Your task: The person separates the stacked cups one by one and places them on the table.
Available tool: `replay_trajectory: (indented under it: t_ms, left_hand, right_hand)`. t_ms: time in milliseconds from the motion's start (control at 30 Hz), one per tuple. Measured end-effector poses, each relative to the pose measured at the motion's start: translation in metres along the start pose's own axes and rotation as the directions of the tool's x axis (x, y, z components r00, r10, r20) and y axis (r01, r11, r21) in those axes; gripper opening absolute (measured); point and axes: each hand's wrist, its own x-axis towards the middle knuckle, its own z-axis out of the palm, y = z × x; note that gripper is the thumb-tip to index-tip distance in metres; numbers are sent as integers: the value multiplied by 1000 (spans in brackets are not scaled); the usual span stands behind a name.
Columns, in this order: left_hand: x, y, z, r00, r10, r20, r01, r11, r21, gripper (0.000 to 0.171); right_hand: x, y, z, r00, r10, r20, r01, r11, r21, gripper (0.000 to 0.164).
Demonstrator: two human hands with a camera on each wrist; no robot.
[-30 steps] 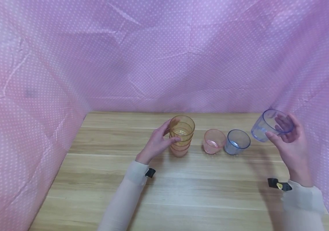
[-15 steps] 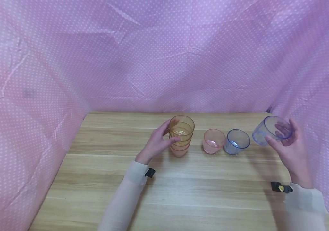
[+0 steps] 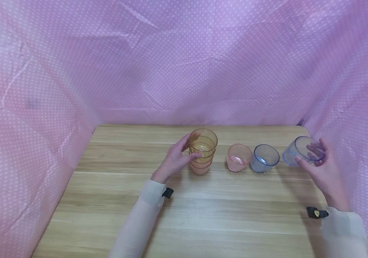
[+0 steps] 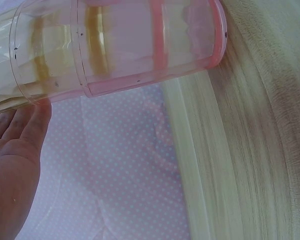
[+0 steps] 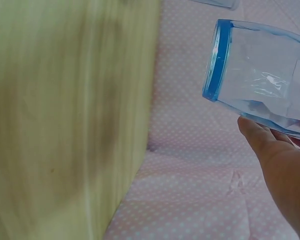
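My left hand (image 3: 174,162) grips a stack of clear tumblers (image 3: 207,152), with amber ones at the top and pink ones at the bottom. The stack stands upright, and in the left wrist view its pink base (image 4: 217,37) meets the wooden table. At the far right my right hand (image 3: 326,173) holds a clear blue tumbler (image 3: 289,154) between thumb and fingers, a little tilted. A gap shows between its blue base (image 5: 217,60) and the tabletop in the right wrist view. Between the hands stand a pink tumbler (image 3: 236,164) and another blue tumbler (image 3: 261,165), mouths up and close together.
The wooden table (image 3: 203,215) has its back edge just behind the tumblers. Pink dotted cloth (image 3: 184,71) walls in the back and both sides. My right hand is close to the cloth on the right.
My right hand has come down towards the table with the blue tumbler, which is lower and shifted slightly. My left hand and the stack stay where they were.
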Motion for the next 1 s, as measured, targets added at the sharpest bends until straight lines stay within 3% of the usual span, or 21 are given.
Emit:
replay_trajectory:
  t_ms: [467, 1000]
  left_hand:
    - [1, -1, 1, 1000, -11, -1, 11, 1000, 13, 77]
    - [-1, -2, 0, 1000, -17, -7, 17, 1000, 17, 79]
  right_hand:
    - [-5, 20, 6, 999, -12, 42, 14, 999, -45, 89]
    - [8, 31, 12, 991, -54, 126, 65, 994, -83, 86]
